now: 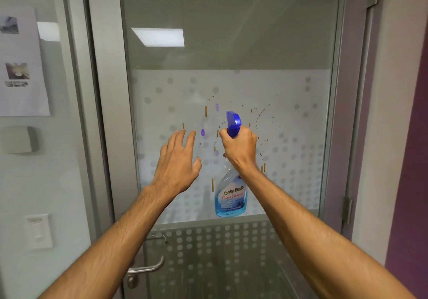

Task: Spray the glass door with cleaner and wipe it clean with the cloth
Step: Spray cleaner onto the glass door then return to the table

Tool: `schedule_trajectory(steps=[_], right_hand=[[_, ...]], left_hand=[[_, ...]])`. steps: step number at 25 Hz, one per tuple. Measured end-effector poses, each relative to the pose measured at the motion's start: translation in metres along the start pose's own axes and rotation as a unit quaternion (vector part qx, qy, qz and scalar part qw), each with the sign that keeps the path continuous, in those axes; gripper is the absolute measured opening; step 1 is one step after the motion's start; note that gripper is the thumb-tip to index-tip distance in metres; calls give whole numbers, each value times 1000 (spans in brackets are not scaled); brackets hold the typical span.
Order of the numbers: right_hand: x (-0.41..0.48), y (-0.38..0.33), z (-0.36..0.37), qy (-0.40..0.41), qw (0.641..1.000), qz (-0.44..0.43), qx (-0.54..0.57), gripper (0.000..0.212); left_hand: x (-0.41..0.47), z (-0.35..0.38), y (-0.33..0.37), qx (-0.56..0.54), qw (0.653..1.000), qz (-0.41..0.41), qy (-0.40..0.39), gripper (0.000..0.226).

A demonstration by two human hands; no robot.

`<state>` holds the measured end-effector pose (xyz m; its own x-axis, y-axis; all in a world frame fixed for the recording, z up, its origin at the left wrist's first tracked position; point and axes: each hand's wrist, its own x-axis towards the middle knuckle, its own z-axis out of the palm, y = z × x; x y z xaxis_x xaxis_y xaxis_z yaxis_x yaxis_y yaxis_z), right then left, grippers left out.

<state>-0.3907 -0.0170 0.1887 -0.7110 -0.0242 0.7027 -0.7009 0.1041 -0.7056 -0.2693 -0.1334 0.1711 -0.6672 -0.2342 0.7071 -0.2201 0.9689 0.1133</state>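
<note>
A glass door (289, 50) with a frosted dotted band fills the view. Brown streaks and specks (261, 115) and a few purple smears (202, 132) mark the glass at chest height. My right hand (240, 148) grips the neck of a glass cleaner bottle (231, 196), clear with blue liquid and a blue trigger head (234, 122) pointed at the door. To its left, my left hand (178, 159) is raised with fingers spread, holding nothing, close to the glass. No cloth is in view.
The door's metal frame (108, 113) runs down the left, with a lever handle (148, 268) low down. A paper notice (20, 62) and a wall switch (38, 231) sit on the left panel. Hinges (347, 210) and a purple wall (412, 183) are on the right.
</note>
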Motion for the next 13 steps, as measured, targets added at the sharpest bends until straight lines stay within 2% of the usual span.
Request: schedule_trajectory(steps=[5, 9, 13], right_hand=[[13, 24, -43, 32, 999, 20, 2, 20], [21, 41, -76, 42, 999, 34, -5, 28], [16, 60, -93, 38, 998, 39, 18, 16]], left_hand=[[6, 14, 34, 5, 1000, 13, -7, 74], [9, 26, 57, 5, 1000, 18, -17, 73], [7, 37, 72, 0, 1000, 15, -24, 75]])
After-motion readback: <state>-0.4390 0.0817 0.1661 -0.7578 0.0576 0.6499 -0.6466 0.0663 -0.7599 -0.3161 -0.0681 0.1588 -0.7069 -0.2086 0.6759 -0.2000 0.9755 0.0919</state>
